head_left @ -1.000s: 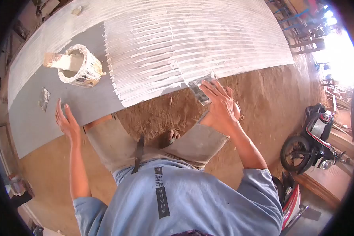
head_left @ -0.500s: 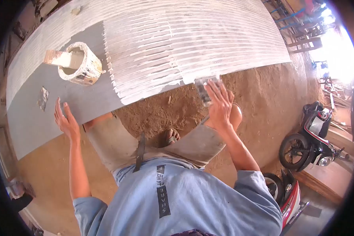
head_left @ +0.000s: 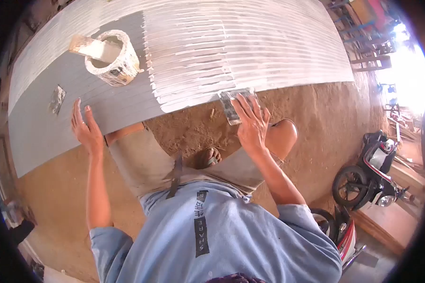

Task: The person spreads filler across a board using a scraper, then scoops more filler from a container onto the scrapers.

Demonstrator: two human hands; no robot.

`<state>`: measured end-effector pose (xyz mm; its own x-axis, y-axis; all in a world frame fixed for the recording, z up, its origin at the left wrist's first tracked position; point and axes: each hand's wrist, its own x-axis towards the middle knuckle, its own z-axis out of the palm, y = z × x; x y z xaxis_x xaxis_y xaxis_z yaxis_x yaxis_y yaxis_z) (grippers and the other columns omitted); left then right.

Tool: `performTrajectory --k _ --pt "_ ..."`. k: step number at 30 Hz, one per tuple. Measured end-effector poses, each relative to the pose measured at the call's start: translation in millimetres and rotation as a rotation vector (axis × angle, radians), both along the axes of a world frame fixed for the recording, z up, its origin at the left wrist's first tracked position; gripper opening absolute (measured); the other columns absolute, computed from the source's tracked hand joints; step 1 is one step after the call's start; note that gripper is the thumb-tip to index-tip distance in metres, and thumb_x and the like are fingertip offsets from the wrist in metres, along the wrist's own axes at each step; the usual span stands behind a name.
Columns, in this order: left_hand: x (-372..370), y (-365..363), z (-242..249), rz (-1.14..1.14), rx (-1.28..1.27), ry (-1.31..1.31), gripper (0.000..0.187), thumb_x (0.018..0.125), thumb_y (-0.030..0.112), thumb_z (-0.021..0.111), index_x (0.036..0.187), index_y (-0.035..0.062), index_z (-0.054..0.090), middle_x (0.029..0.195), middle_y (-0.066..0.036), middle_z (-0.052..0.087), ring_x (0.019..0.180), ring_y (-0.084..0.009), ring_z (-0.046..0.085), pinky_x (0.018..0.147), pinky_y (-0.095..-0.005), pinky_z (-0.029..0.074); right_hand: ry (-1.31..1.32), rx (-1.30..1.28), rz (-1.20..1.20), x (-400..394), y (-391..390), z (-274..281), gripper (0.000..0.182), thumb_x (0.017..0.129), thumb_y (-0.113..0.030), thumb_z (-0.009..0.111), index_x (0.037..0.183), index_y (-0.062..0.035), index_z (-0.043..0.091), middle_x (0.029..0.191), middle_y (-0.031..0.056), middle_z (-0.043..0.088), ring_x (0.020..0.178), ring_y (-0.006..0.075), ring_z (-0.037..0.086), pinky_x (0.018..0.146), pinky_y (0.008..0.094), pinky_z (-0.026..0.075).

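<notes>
My right hand (head_left: 252,127) grips a flat, putty-smeared spreader (head_left: 230,109) with the fingers laid over it. The spreader is at the near edge of a large grey panel (head_left: 113,106), much of which is covered with ridged white paste (head_left: 189,61). My left hand (head_left: 87,132) is at the panel's near left edge, fingers stretched out and holding nothing. Farther in on the bare grey part stands a paste-crusted bucket (head_left: 120,68). A wide flat tool (head_left: 85,46), coated in paste, lies across its mouth. Left of my left hand lies a small stained flat piece (head_left: 57,100).
Brown dirt ground (head_left: 316,122) lies below the panel, with my legs close to its near edge. A motorbike (head_left: 370,172) stands at the right, and part of another red-and-white one (head_left: 347,236) shows lower down. Wood pieces (head_left: 403,132) are piled at far right.
My right hand has moved left along the panel's near edge with the spreader. My left hand stays open near the edge. The whole view has shifted slightly.
</notes>
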<state>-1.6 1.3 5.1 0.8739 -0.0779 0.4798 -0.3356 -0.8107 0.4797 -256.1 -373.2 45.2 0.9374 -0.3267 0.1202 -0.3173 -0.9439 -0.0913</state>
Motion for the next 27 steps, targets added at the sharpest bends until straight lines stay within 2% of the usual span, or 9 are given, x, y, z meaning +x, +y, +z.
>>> performTrajectory --k 8,13,15,17,19,22,25,26,27 --pt "-4 0 1 0.018 -0.021 -0.013 0.043 0.102 0.033 0.05 0.138 0.0093 0.054 0.14 -0.011 0.055 0.13 -0.0305 0.049 0.11 -0.0442 0.033 -0.069 0.022 0.012 8 52 -8 0.054 0.083 0.001 0.054 0.132 -0.0191 0.06 0.145 -0.0031 0.05 0.137 0.0243 0.04 0.109 0.053 0.026" --pt "-1 1 0 0.005 -0.056 -0.031 0.04 0.102 0.031 0.051 0.137 0.0105 0.055 0.139 -0.009 0.056 0.131 -0.0296 0.048 0.11 -0.0437 0.033 -0.012 -0.068 -0.022 -8 20 23 0.059 0.085 0.001 0.052 0.138 -0.0233 0.058 0.15 -0.0038 0.047 0.141 0.0259 0.038 0.114 0.0546 0.025" --pt "-4 1 0 0.004 -0.081 -0.026 0.04 0.102 0.029 0.052 0.136 0.0111 0.055 0.139 -0.009 0.057 0.132 -0.0294 0.048 0.11 -0.0437 0.033 0.062 -0.181 -0.231 1 -22 50 0.058 0.087 0.001 0.048 0.137 -0.0254 0.058 0.148 0.0025 0.049 0.137 0.0304 0.043 0.113 0.0553 0.029" --pt "-5 1 6 -0.024 -0.096 -0.031 0.039 0.101 0.027 0.052 0.136 0.0109 0.056 0.138 -0.009 0.057 0.131 -0.0292 0.048 0.111 -0.0433 0.032 0.103 -0.111 -0.409 20 -93 51 0.051 0.089 -0.002 0.046 0.134 -0.0213 0.06 0.137 0.0104 0.059 0.127 0.0354 0.053 0.109 0.0501 0.037" --pt "-4 4 2 -0.034 -0.103 -0.038 0.039 0.101 0.026 0.052 0.136 0.0103 0.056 0.138 -0.009 0.057 0.131 -0.0291 0.049 0.112 -0.0433 0.032 0.346 0.092 -0.629 51 -116 79 0.043 0.09 -0.012 0.051 0.132 -0.0127 0.061 0.124 0.0191 0.064 0.118 0.0404 0.057 0.105 0.0474 0.041" --pt "-2 11 1 -0.029 -0.093 -0.05 0.039 0.1 0.026 0.053 0.136 0.0093 0.056 0.137 -0.009 0.058 0.131 -0.0292 0.049 0.112 -0.0433 0.031 0.006 0.031 -0.206 16 -222 -28 0.045 0.088 -0.021 0.057 0.13 -0.0051 0.059 0.116 0.0261 0.065 0.111 0.0435 0.059 0.099 0.0485 0.044" --pt "0 7 -1 -0.014 -0.095 -0.063 0.039 0.1 0.025 0.052 0.136 0.0091 0.056 0.137 -0.009 0.058 0.131 -0.0294 0.049 0.112 -0.0433 0.031 0.037 0.168 -0.238 34 -156 -11 0.046 0.087 -0.024 0.059 0.127 -0.001 0.06 0.111 0.0312 0.064 0.106 0.0452 0.06 0.094 0.0517 0.045" --pt "-1 7 0 -0.009 -0.092 -0.065 0.039 0.101 0.025 0.052 0.136 0.0092 0.055 0.137 -0.01 0.058 0.131 -0.0294 0.049 0.112 -0.0434 0.031 -0.153 0.066 -0.145 33 -143 -31 0.041 0.087 -0.024 0.058 0.12 0.001 0.063 0.106 0.0318 0.064 0.102 0.046 0.061 0.091 0.0509 0.047" --pt "-1 8 0 -0.013 -0.092 -0.059 0.039 0.101 0.025 0.052 0.136 0.0092 0.055 0.137 -0.01 0.058 0.131 -0.0294 0.049 0.112 -0.0434 0.031 -0.142 0.116 -0.156 39 -108 -24 0.038 0.087 -0.024 0.057 0.115 0.0013 0.065 0.104 0.0316 0.065 0.1 0.0467 0.061 0.09 0.0514 0.048"
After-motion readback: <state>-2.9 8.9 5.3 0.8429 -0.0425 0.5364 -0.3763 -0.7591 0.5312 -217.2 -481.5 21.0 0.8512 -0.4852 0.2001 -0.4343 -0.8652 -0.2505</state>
